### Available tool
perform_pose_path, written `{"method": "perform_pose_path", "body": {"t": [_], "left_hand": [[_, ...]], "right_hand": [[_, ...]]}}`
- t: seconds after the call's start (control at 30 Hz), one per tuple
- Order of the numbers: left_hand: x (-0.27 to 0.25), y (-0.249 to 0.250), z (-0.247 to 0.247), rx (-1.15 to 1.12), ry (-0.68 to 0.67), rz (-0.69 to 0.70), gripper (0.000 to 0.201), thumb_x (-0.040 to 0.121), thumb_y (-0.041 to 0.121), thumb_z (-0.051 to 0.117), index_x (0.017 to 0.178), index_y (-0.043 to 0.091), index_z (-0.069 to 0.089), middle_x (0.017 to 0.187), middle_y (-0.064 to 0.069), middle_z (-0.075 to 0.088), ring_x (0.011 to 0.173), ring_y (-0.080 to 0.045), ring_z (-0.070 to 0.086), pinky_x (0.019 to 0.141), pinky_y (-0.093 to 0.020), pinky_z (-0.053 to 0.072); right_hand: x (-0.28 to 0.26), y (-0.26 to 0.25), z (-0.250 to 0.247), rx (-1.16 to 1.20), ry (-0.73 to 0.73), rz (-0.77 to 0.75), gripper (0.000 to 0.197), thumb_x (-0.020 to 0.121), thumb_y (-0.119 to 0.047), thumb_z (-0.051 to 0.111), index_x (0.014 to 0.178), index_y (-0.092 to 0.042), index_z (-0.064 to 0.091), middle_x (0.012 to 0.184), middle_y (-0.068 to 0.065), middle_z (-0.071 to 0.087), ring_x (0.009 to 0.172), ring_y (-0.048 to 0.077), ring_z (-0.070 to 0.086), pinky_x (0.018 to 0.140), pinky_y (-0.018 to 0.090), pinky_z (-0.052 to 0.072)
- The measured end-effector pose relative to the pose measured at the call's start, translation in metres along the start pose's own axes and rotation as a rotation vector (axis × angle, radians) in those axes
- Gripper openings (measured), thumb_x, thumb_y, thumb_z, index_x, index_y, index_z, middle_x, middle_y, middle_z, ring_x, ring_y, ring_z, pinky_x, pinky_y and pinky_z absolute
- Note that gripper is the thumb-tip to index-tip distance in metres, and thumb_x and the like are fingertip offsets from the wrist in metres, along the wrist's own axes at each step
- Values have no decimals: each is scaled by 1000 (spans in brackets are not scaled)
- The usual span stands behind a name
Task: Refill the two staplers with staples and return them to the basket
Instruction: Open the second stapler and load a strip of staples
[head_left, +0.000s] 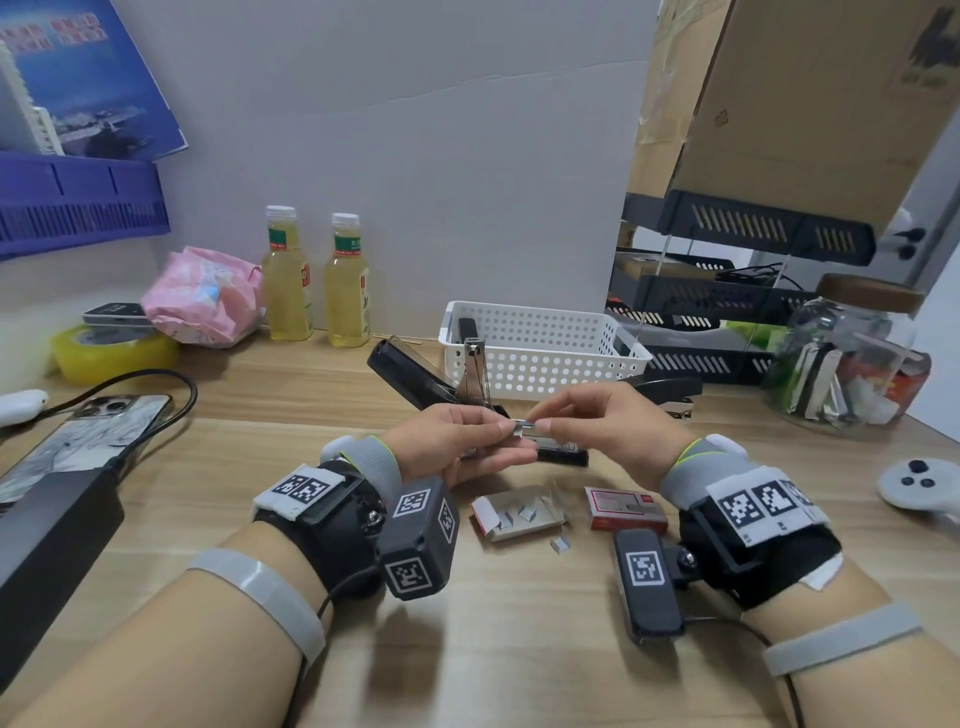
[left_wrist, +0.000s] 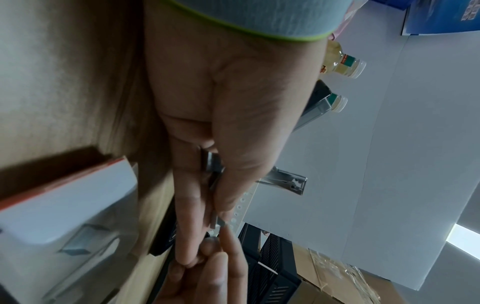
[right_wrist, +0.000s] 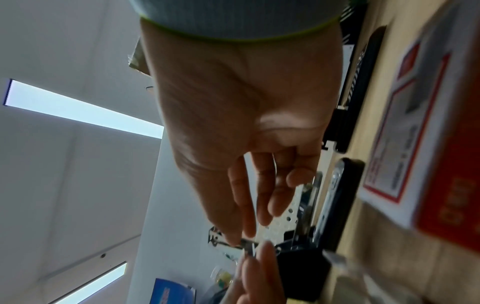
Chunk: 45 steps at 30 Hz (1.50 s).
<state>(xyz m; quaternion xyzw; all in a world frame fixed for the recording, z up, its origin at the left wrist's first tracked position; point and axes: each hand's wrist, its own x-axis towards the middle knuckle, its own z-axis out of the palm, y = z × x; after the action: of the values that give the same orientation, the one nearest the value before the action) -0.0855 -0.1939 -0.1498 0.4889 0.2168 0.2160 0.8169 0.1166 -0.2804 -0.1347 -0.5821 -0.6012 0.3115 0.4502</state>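
Note:
Both hands meet above the wooden table in the head view. My left hand (head_left: 498, 428) and right hand (head_left: 548, 425) each pinch one end of a short silver staple strip (head_left: 523, 424). The left wrist view shows the strip (left_wrist: 217, 223) between the left thumb and fingers. Behind the hands a black stapler (head_left: 410, 376) lies swung open, its base (head_left: 563, 454) partly hidden by them. A second black stapler (head_left: 670, 389) lies right of the white basket (head_left: 540, 348). Near me sit an opened staple box (head_left: 519, 512), a red staple box (head_left: 626, 509) and loose staples (head_left: 561, 544).
A phone (head_left: 88, 441) and its cable lie at the left, with a yellow tape roll (head_left: 111, 353) and two bottles (head_left: 317, 280) behind. At the right are stacked black trays (head_left: 727, 317), a glass jar (head_left: 852, 358) and a white controller (head_left: 919, 486).

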Motion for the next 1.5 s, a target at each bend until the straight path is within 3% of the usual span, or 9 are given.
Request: {"method": "perform_pose_path", "body": {"t": [0.13, 0.23, 0.4, 0.67, 0.77, 0.9, 1.07, 1.23, 1.5], "left_hand": [[1, 0, 0, 7, 0, 16, 10, 94, 0, 55, 98, -6, 61, 97, -25, 71, 86, -26, 75, 66, -22, 61], [2, 0, -2, 30, -9, 25, 5, 93, 0, 56, 94, -3, 61, 95, -23, 71, 82, -23, 75, 69, -24, 61], [3, -2, -5, 6, -27, 50, 5, 90, -5, 60, 93, -3, 63, 98, -24, 70, 91, -28, 74, 75, -25, 61], [5, -3, -6, 15, -21, 74, 12, 87, -13, 60, 97, -5, 61, 94, -25, 72, 91, -30, 74, 74, -24, 60], [4, -1, -5, 10, -39, 45, 18, 88, -11, 60, 105, -8, 61, 106, -31, 70, 101, -35, 71, 82, -28, 60], [-1, 2, -6, 5, -106, -31, 34, 90, -19, 48, 123, -15, 53, 123, -35, 61, 114, -42, 64, 89, -32, 57], [1, 3, -9, -63, -138, -90, 46, 88, -29, 26, 126, -18, 49, 133, -40, 51, 118, -45, 60, 92, -37, 56], [0, 3, -9, -35, -155, -106, 38, 94, -22, 32, 126, -17, 52, 128, -38, 56, 121, -43, 59, 95, -35, 53], [-2, 3, -5, -50, -115, -82, 30, 98, 7, 52, 115, -17, 57, 116, -38, 63, 105, -36, 70, 84, -28, 59]], "right_hand": [[1, -4, 13, 34, -42, -6, 18, 83, -7, 79, 100, -4, 73, 79, 9, 72, 74, 12, 67, 67, 18, 52], [2, -4, 18, 54, -21, 12, 19, 85, -13, 78, 99, -3, 71, 83, 10, 72, 74, 13, 65, 67, 21, 50], [3, -4, 21, 87, 23, 101, 5, 94, -11, 67, 91, -7, 68, 74, 6, 68, 69, 13, 60, 62, 19, 51], [0, -4, 14, 15, -21, 145, 11, 89, -12, 73, 97, -4, 75, 84, 7, 74, 77, 10, 65, 66, 19, 52], [3, -5, 10, -20, 85, 71, 8, 86, -13, 77, 92, -9, 76, 77, 0, 72, 66, 2, 62, 60, 14, 47], [16, 4, -3, -79, 306, 57, 6, 82, -18, 80, 87, -17, 77, 69, -8, 70, 56, -5, 58, 67, 19, 43], [25, 17, 1, -45, 177, 171, 6, 79, -15, 83, 81, -17, 77, 74, 2, 75, 76, 12, 68, 85, 29, 50], [29, 26, 0, -30, 167, 220, 10, 76, -15, 85, 83, -13, 79, 83, 8, 79, 84, 19, 72, 100, 46, 52], [32, 28, 1, -79, 173, 220, 10, 74, -17, 87, 80, -16, 79, 79, 3, 79, 82, 16, 71, 98, 43, 52]]}}
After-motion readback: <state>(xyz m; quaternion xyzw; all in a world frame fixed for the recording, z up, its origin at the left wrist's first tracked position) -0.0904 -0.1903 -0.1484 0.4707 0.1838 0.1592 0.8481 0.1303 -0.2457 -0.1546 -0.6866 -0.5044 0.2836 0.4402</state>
